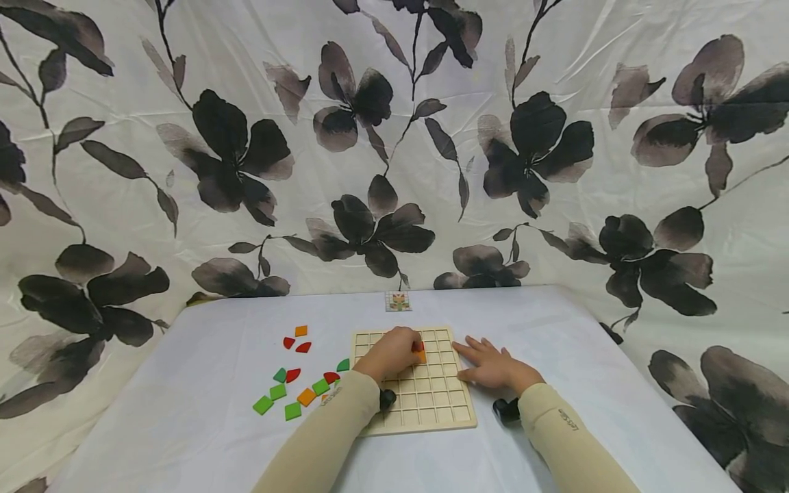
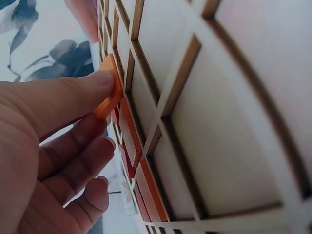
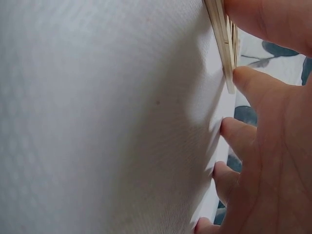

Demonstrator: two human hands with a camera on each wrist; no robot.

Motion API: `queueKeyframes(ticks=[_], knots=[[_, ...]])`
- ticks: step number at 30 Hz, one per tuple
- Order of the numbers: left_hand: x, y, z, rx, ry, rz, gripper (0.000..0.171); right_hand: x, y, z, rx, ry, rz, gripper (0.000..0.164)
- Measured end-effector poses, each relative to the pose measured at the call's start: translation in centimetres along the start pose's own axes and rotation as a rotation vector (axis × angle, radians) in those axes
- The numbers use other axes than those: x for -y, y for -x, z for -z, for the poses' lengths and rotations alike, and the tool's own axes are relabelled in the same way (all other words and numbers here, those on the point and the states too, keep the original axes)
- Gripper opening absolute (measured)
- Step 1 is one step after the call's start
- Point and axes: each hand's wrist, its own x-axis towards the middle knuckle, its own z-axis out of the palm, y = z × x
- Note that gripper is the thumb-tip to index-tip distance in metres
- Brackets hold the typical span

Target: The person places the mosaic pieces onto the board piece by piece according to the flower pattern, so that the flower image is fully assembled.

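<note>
Over the wooden grid board [image 1: 431,405], my left hand [image 1: 392,350] pinches an orange square tile [image 2: 111,101] between thumb and index finger, tilted close above the slats. Beside it in the left wrist view, orange tiles [image 2: 151,190] and red pieces [image 2: 127,160] sit in the grid cells. The left hand hides part of this area in the head view. My right hand [image 1: 493,366] lies spread at the board's right side. In the right wrist view its thumb and a fingertip [image 3: 242,75] are right at the board's edge [image 3: 228,63], the other fingers on the white cloth.
Left of the board lie loose green squares [image 1: 277,391], red rounded pieces [image 1: 292,374], orange squares [image 1: 306,396] and green rounded pieces [image 1: 280,374]. A small patterned card [image 1: 397,301] stands behind the board, near the table's far edge. A floral cloth [image 1: 370,171] hangs behind.
</note>
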Motion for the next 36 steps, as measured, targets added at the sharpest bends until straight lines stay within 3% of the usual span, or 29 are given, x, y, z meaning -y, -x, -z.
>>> queueKeyframes(ticks=[4, 11, 16, 25, 31, 36], knots=[[-0.2, 0.0, -0.2, 0.003, -0.066, -0.033, 0.009, -0.1, 0.0, 0.0, -0.002, 0.006, -0.001, 0.066], [-1.3, 0.5, -0.1, 0.013, -0.260, -0.092, 0.018, 0.0, 0.1, 0.1, -0.002, 0.006, -0.006, 0.066], [-0.9, 1.0, 0.2, 0.022, -0.220, -0.084, 0.015, -0.2, 0.0, -0.1, -0.001, 0.005, -0.008, 0.066], [1.4, 2.8, 2.5, 0.006, -0.101, -0.004, 0.019, -0.2, -0.1, -0.2, -0.003, 0.002, -0.011, 0.067], [3.5, 4.7, 4.6, 0.057, -0.076, 0.131, 0.020, 0.0, 0.0, -0.1, -0.005, 0.005, -0.010, 0.068], [5.5, 6.3, 5.6, 0.102, -0.094, 0.186, 0.018, 0.1, 0.1, -0.1, -0.005, -0.003, -0.003, 0.068]])
